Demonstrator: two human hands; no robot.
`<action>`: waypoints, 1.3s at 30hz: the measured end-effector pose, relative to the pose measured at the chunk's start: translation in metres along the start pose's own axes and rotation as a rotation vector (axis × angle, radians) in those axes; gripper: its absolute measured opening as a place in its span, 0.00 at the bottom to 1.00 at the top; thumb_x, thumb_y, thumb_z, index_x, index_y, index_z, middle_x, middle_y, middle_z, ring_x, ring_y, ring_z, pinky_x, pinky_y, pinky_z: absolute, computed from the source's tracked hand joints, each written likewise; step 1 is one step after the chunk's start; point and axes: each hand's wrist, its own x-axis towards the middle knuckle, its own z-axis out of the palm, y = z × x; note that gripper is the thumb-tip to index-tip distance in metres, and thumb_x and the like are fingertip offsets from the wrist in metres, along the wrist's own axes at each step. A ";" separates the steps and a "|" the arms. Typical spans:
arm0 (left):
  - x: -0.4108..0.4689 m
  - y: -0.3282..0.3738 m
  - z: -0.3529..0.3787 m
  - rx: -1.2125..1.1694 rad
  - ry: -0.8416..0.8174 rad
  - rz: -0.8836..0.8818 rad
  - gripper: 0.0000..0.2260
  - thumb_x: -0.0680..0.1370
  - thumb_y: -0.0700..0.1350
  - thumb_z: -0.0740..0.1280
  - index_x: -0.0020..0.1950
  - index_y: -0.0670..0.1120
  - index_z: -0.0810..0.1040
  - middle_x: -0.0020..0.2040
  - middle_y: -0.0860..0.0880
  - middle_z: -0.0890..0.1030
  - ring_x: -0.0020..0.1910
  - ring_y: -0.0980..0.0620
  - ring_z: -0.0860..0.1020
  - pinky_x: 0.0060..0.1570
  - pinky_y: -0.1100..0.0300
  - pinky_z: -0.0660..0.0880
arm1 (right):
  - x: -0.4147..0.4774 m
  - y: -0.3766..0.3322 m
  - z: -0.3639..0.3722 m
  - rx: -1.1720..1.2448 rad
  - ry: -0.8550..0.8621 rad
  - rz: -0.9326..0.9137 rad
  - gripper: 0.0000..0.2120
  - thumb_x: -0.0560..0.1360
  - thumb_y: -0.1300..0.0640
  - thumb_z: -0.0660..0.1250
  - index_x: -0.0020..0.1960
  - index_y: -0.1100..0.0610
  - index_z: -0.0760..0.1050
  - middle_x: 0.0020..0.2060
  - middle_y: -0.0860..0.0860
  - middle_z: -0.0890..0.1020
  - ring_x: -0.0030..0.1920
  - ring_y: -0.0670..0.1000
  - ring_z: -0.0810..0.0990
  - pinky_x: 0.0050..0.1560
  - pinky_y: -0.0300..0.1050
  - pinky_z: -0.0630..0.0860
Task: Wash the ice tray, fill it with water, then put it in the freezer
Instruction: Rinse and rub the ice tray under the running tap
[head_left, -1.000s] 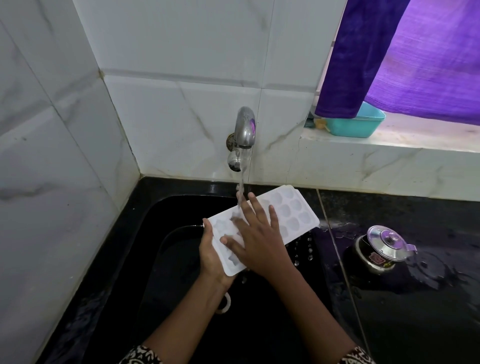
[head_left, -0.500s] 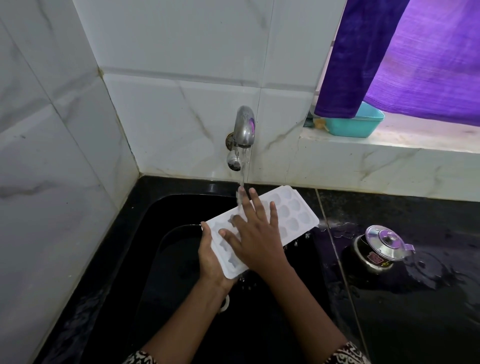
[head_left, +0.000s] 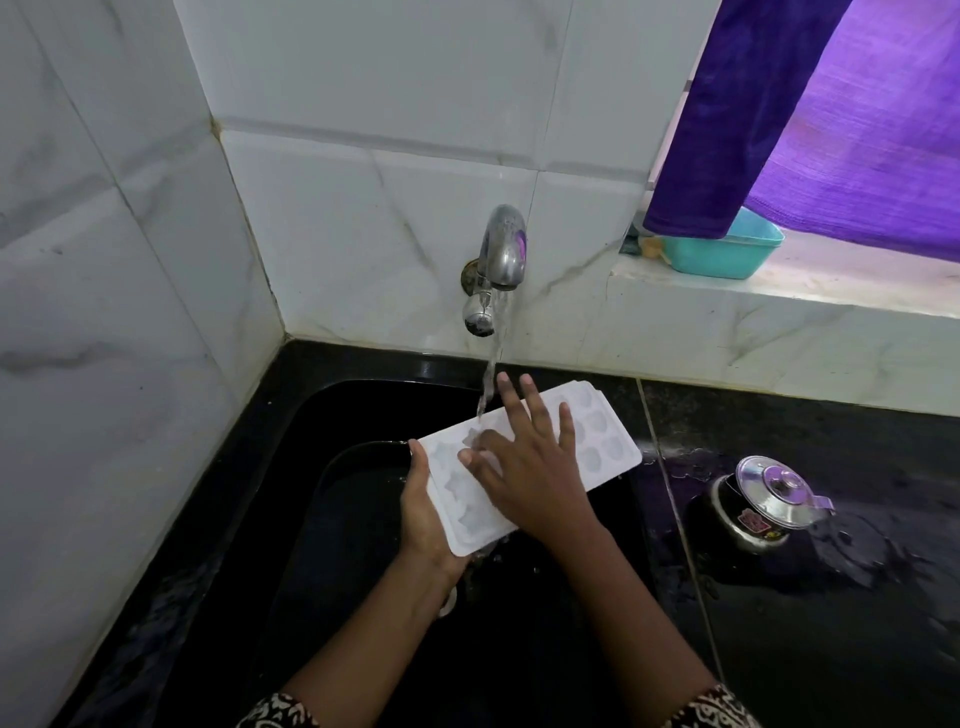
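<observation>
Ice tray (head_left: 602, 441) was held tilted over the black sink (head_left: 363, 519), directly beneath the tap (head_left: 503, 254). Left hand (head_left: 421, 504) gripped the tray's near-left edge, thumb on the rim, fingers underneath. Right hand (head_left: 530, 467) lay flat across the moulds, fingers straight and spread, grasping nothing. Water stream (head_left: 491, 374) struck the tray just beside the right fingertips. A small lidded steel pot (head_left: 763, 504) stood on the wet black table (head_left: 831, 623) to the right. A teal tub (head_left: 727, 254) sat on the window ledge under a purple curtain (head_left: 831, 130).
</observation>
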 end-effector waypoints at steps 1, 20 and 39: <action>0.000 -0.002 0.000 -0.005 -0.010 0.005 0.37 0.76 0.68 0.52 0.69 0.39 0.73 0.67 0.35 0.74 0.64 0.37 0.75 0.58 0.40 0.75 | 0.000 -0.002 0.001 -0.030 0.021 0.000 0.25 0.76 0.35 0.48 0.47 0.47 0.79 0.76 0.52 0.58 0.76 0.52 0.50 0.70 0.65 0.50; -0.005 0.002 0.003 0.057 0.094 0.023 0.37 0.76 0.69 0.51 0.70 0.41 0.71 0.67 0.36 0.74 0.62 0.36 0.76 0.59 0.39 0.73 | -0.008 -0.001 -0.027 0.235 -0.149 0.144 0.34 0.68 0.31 0.41 0.60 0.46 0.74 0.75 0.42 0.40 0.72 0.41 0.31 0.72 0.56 0.38; -0.006 0.011 0.011 0.053 0.110 0.072 0.37 0.77 0.69 0.49 0.69 0.40 0.73 0.65 0.36 0.76 0.59 0.37 0.79 0.50 0.44 0.79 | -0.013 -0.013 -0.021 0.015 -0.226 0.013 0.36 0.69 0.32 0.36 0.60 0.45 0.74 0.74 0.45 0.37 0.74 0.49 0.32 0.72 0.61 0.34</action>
